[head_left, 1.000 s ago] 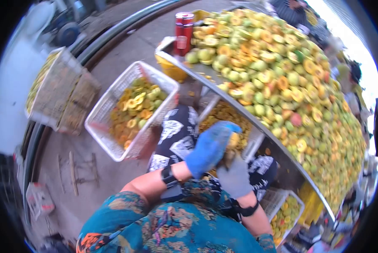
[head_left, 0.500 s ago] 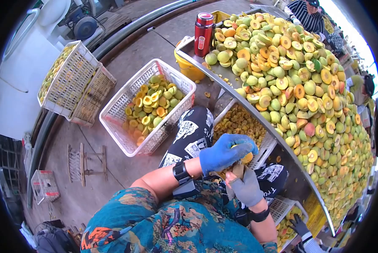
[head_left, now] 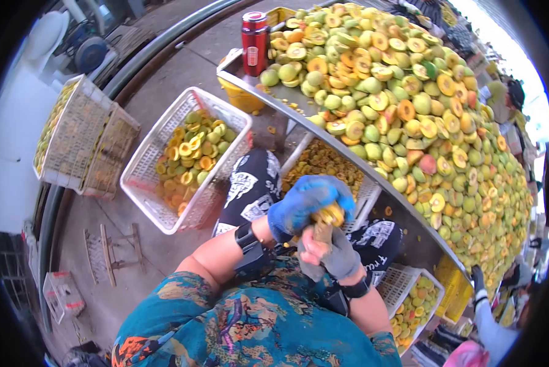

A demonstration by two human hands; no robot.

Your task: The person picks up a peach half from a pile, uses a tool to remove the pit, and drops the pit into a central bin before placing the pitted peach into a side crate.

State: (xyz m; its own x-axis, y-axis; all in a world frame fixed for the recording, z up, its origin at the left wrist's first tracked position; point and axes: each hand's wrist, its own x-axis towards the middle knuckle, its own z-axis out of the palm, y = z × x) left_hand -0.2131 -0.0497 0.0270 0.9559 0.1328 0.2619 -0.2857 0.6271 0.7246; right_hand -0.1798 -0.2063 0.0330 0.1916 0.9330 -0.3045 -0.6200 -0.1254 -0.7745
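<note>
My left hand (head_left: 311,205), in a blue glove, is curled around a yellow fruit half (head_left: 329,215) above my lap. Just below it my right hand (head_left: 330,252), in a grey glove with bare fingertips, is closed on a tool whose handle shows at the fruit; its tip is hidden. Beneath my hands stands a crate of brown-yellow pits and scraps (head_left: 330,164). On the metal table (head_left: 372,173) lies a large heap of halved green and yellow fruit (head_left: 403,110).
A white crate (head_left: 141,165) with fruit halves stands left of my knee. A red flask (head_left: 254,44) is on the table corner above a yellow bucket (head_left: 241,96). Stacked crates (head_left: 72,137) and a small wooden stool (head_left: 110,254) are further left. A co-worker's gloved hand (head_left: 477,278) touches the table edge.
The view has shifted, so the table and crates appear further left. My hands have turned slightly, showing more of the fruit. The co-worker's hand has moved up from the lower crate to the table edge.
</note>
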